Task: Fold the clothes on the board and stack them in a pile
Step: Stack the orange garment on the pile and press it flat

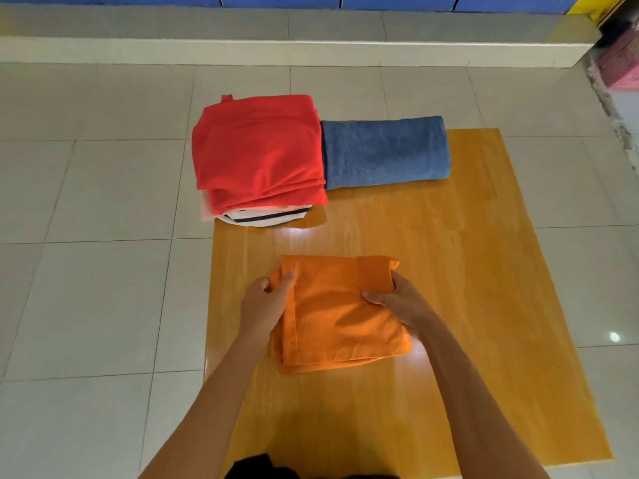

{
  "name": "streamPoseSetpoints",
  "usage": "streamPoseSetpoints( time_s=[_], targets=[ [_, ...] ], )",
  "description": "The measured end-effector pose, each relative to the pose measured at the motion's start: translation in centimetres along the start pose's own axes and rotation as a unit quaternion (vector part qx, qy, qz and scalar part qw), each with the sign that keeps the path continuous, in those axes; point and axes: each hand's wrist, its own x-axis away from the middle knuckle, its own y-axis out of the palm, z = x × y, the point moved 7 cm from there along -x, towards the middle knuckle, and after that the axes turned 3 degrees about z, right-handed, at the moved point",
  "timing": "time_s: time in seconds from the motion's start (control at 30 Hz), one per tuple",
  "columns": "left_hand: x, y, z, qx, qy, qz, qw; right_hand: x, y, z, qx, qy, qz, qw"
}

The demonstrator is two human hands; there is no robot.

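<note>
A folded orange cloth (340, 316) lies in the middle of the wooden board (466, 305). My left hand (264, 304) grips its left edge, thumb on top. My right hand (397, 300) grips its right edge, thumb on top as well. At the board's far left corner stands a pile of folded clothes (259, 157) with a red garment on top and a pink and a white-and-black piece beneath. A folded blue towel (385, 152) lies right beside the pile, at the board's far edge.
The board rests on a pale tiled floor (86, 288). A low cream ledge (276, 53) runs across the back. A pink crate (622, 63) stands at the far right. Something black (257, 468) shows at the bottom edge between my arms.
</note>
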Motion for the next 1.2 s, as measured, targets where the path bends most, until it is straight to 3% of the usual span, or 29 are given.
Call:
streamPoseSetpoints(
  time_s=[0.07, 0.2, 0.4, 0.77, 0.9, 1.0, 1.13, 1.2],
  targets=[
    [-0.4, -0.1, 0.7, -0.015, 0.018, 0.023, 0.999, 0.2, 0.8, -0.5, 0.004, -0.002, -0.008, 1.000],
    [-1.2, 0.0, 0.7, 0.003, 0.025, -0.015, 1.000, 0.8, 1.2, -0.8, -0.005, -0.005, 0.016, 1.000],
    [-0.2, -3.0, 1.9, 0.161, 0.049, -0.042, 0.985, 2.0, 1.6, -3.4, -0.051, -0.045, 0.024, 0.997],
    [-2.5, -15.9, 18.2, 0.257, 0.221, 0.115, 0.934, 0.9, 6.5, -25.7, -0.017, -0.213, 0.002, 0.977],
    [-6.1, -18.8, 23.0, 0.249, 0.235, 0.180, 0.922, -2.9, 8.9, -31.6, -0.031, -0.229, 0.023, 0.973],
    [-10.3, -19.2, 24.7, 0.218, 0.208, 0.219, 0.928, -7.0, 10.3, -33.3, -0.031, -0.193, 0.029, 0.980],
    [-15.8, -15.9, 22.7, 0.065, 0.128, 0.186, 0.972, -11.7, 10.6, -30.8, 0.033, -0.151, 0.088, 0.984],
    [-17.1, -14.6, 21.1, 0.049, 0.103, 0.175, 0.978, -12.7, 10.5, -29.5, 0.038, -0.148, 0.109, 0.982]
  ],
)
